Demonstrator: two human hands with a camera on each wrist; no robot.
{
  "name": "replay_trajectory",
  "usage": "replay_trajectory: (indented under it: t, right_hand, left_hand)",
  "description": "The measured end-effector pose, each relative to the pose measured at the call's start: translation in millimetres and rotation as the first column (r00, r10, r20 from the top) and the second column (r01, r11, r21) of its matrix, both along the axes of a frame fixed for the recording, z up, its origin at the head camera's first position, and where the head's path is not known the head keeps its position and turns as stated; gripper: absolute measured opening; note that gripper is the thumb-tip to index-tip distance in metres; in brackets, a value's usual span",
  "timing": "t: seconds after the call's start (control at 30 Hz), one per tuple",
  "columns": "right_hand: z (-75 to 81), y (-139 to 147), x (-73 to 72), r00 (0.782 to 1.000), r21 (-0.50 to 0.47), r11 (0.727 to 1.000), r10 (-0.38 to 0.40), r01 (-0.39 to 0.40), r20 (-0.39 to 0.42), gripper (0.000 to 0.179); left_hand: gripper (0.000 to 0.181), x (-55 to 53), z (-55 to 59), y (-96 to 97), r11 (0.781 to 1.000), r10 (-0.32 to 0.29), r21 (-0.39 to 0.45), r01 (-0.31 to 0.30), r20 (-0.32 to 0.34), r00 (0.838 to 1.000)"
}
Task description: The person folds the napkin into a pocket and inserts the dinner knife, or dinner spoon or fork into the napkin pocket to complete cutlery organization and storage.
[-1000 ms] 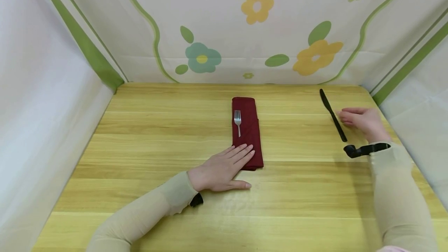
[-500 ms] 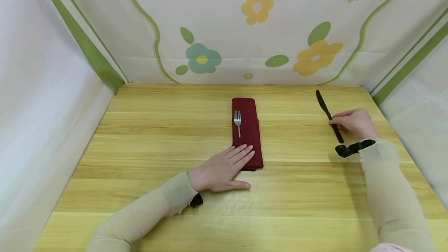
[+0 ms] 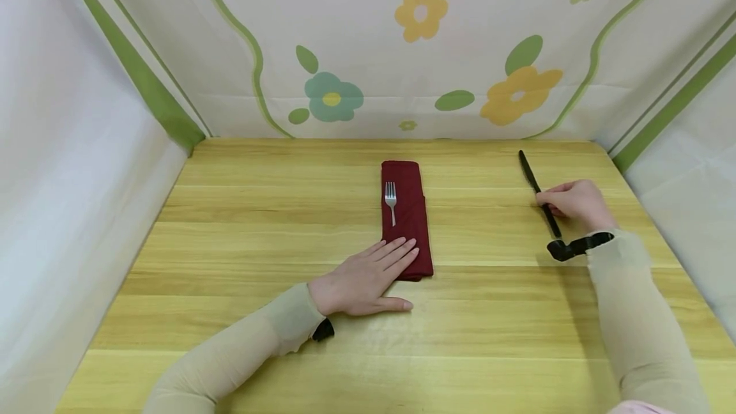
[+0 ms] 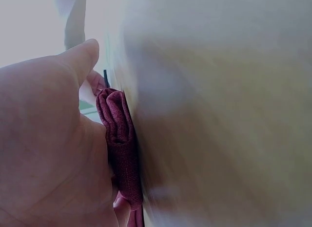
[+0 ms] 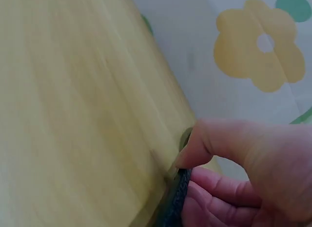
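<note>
A dark red folded cloth napkin (image 3: 407, 209) lies lengthwise near the middle of the table, its layers visible edge-on in the left wrist view. A fork (image 3: 391, 200) with silver tines shows on its upper left part, the handle's lower end hidden in a fold. My left hand (image 3: 365, 278) rests flat on the napkin's near end, fingers straight and thumb spread on the wood. At the right, my right hand (image 3: 577, 202) pinches a black knife (image 3: 529, 172) by the handle between thumb and fingers. In the right wrist view the dark handle (image 5: 176, 200) runs between them.
The wooden table (image 3: 259, 209) is enclosed by white cloth walls with green bands. The back cloth (image 3: 379, 50) has printed flowers and meets the table's far edge. A black wrist strap (image 3: 581, 246) sits on the right wrist beside the knife's near end.
My right hand has moved left onto the knife and pinched its handle. The knife has shifted slightly left and nearer. The left hand, napkin and fork have stayed put.
</note>
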State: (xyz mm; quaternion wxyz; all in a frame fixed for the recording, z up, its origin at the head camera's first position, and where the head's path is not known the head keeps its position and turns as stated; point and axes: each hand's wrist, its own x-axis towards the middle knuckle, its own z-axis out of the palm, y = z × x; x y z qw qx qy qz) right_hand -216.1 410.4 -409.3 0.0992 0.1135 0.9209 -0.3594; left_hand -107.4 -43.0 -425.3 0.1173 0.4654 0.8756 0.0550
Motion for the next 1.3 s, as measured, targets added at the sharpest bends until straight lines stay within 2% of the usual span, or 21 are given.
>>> replay_trajectory:
  t: [0.13, 0.23, 0.37, 0.47, 0.53, 0.57, 0.6, 0.73, 0.87, 0.97, 1.07, 1.17, 1.23, 1.3]
  right_hand:
    - [3.7, -5.4, -0.1, 0.999, -0.160, 0.986, -0.043, 0.041, -0.013, 0.055]
    - [11.1, -13.3, 0.1, 0.997, -0.310, 0.949, -0.067, 0.054, -0.032, 0.046]
    - [26.8, -29.9, 2.3, 0.992, -0.509, 0.861, -0.073, 0.012, -0.100, 0.021]
    - [41.5, -46.9, 5.8, 0.987, -0.641, 0.767, -0.071, -0.039, -0.146, 0.015]
    - [50.9, -59.8, 8.5, 0.983, -0.682, 0.729, -0.068, -0.067, -0.170, 0.015]
    - [55.2, -66.7, 9.9, 0.981, -0.690, 0.720, -0.067, -0.079, -0.183, 0.014]
    - [59.4, -73.3, 11.4, 0.978, -0.691, 0.717, -0.064, -0.091, -0.196, 0.015]
    - [73.2, -97.6, 16.8, 0.966, -0.638, 0.757, -0.037, -0.140, -0.255, 0.019]
    - [83.2, -117.5, 22.5, 0.952, -0.593, 0.782, 0.004, -0.193, -0.305, 0.023]
    - [89.0, -131.7, 26.9, 0.943, -0.557, 0.799, 0.038, -0.227, -0.330, 0.026]
    - [93.2, -145.3, 31.7, 0.937, -0.523, 0.814, 0.070, -0.252, -0.343, 0.027]
    - [93.4, -158.6, 34.0, 0.927, -0.523, 0.799, 0.112, -0.299, -0.358, 0.025]
    - [91.6, -168.1, 35.1, 0.917, -0.525, 0.781, 0.147, -0.338, -0.372, 0.023]
    - [88.5, -177.9, 35.7, 0.908, -0.531, 0.760, 0.183, -0.374, -0.378, 0.021]
  left_hand:
    - [0.092, 0.2, -0.1, -0.3, 1.000, 0.006, -0.009, -0.006, -0.001, 1.000]
    - [0.093, 0.2, 0.1, -0.4, 1.000, 0.010, -0.010, -0.010, -0.003, 1.000]
    - [0.094, -0.1, 0.3, -0.3, 1.000, 0.013, 0.001, -0.013, 0.006, 1.000]
    - [0.093, -0.8, -0.1, 0.1, 0.999, 0.024, 0.022, -0.024, 0.031, 0.999]
    - [0.091, -1.5, -0.4, 0.4, 0.998, 0.034, 0.043, -0.037, 0.053, 0.998]
    - [0.090, -1.8, -0.4, 0.6, 0.998, 0.039, 0.053, -0.042, 0.062, 0.997]
    - [0.090, -2.1, -0.6, 0.8, 0.997, 0.042, 0.064, -0.047, 0.070, 0.997]
    - [0.089, -3.5, -0.6, 1.5, 0.993, 0.047, 0.100, -0.057, 0.098, 0.994]
    - [0.087, -5.3, -0.8, 1.1, 0.988, 0.055, 0.134, -0.073, 0.134, 0.989]
    - [0.085, -7.3, 1.1, -0.4, 0.977, 0.069, 0.187, -0.104, 0.186, 0.980]
    - [0.083, -11.4, 4.7, -1.3, 0.953, 0.088, 0.263, -0.152, 0.240, 0.967]
    - [0.080, -17.3, 9.3, -1.0, 0.903, 0.113, 0.369, -0.220, 0.291, 0.950]
    - [0.076, -20.7, 12.8, 0.2, 0.845, 0.121, 0.457, -0.277, 0.341, 0.932]
    - [0.069, -22.8, 16.4, 2.5, 0.768, 0.105, 0.544, -0.338, 0.414, 0.904]
